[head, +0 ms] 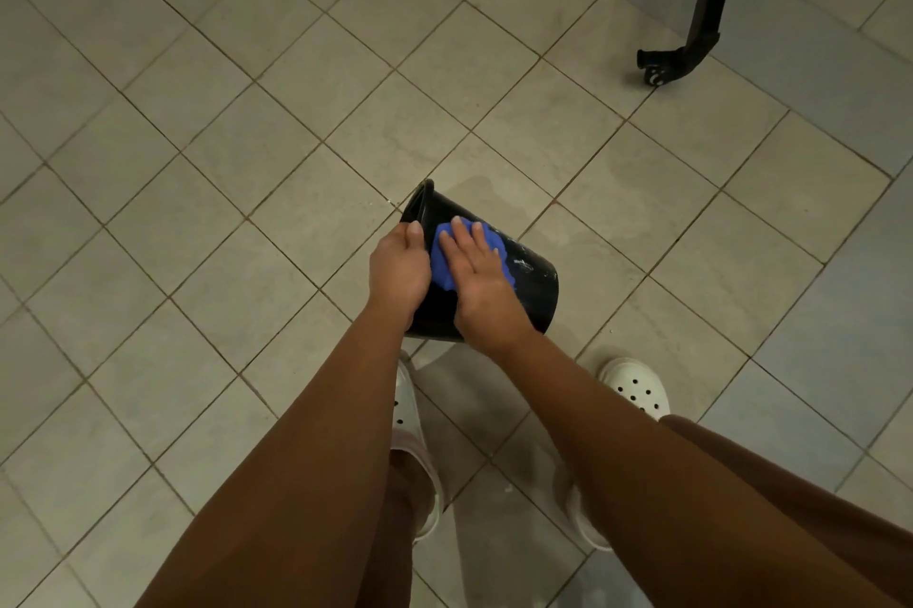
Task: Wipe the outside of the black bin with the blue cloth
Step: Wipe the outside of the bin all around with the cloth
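One black bin (533, 281), right hand (481, 276) pressing blue cloth (444, 267); beige tiled floor (247, 162).

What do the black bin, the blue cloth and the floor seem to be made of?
Black bin: probably plastic, smooth, faintly glossy, with whitish smears. Blue cloth: soft fabric, maybe microfibre; it bunches under the right hand. Floor: ceramic-looking tiles, matte beige, dark grout lines.

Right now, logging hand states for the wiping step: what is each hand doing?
Left hand: grips the black bin at its rim.
Right hand: open, fingers flat, pressing the blue cloth on the bin's side.
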The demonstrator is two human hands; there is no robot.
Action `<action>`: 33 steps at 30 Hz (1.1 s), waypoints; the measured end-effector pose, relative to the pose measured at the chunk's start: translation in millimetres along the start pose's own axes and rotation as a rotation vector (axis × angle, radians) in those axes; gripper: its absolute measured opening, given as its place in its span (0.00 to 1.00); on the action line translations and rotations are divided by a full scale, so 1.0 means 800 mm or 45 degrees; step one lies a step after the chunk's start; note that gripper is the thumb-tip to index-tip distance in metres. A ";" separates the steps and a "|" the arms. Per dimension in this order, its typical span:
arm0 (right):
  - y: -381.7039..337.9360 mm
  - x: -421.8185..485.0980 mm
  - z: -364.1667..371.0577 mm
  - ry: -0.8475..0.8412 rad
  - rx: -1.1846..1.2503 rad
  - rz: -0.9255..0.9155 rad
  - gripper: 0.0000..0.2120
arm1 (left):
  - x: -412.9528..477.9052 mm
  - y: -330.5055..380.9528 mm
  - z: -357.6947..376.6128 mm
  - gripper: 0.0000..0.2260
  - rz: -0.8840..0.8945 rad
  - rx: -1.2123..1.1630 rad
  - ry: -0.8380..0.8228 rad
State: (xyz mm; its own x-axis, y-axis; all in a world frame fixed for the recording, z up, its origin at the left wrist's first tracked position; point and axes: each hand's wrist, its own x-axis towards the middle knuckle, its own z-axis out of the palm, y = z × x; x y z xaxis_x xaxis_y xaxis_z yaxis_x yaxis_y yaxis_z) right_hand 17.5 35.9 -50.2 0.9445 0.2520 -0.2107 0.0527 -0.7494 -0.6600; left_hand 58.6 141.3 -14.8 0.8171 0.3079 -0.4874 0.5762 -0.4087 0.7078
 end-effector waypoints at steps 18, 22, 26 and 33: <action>0.018 0.004 -0.008 0.109 0.256 0.296 0.38 | -0.002 0.014 0.003 0.16 0.017 -0.077 0.070; 0.008 -0.015 0.011 0.193 0.141 0.385 0.39 | -0.003 0.015 0.003 0.16 0.035 -0.025 0.050; -0.002 -0.011 0.014 0.189 0.109 0.120 0.39 | -0.003 0.015 0.001 0.16 0.066 0.049 0.058; 0.023 0.021 -0.014 0.077 0.169 0.390 0.41 | -0.002 0.008 0.004 0.16 0.115 0.054 0.082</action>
State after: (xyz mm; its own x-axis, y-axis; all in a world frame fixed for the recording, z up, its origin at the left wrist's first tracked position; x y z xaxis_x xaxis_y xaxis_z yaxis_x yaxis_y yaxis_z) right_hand 38.0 19.6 -57.6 0.9277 -0.0120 -0.3732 -0.2752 -0.6976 -0.6616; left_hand 60.6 135.5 -11.1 0.8635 0.3220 -0.3882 0.5019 -0.4725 0.7245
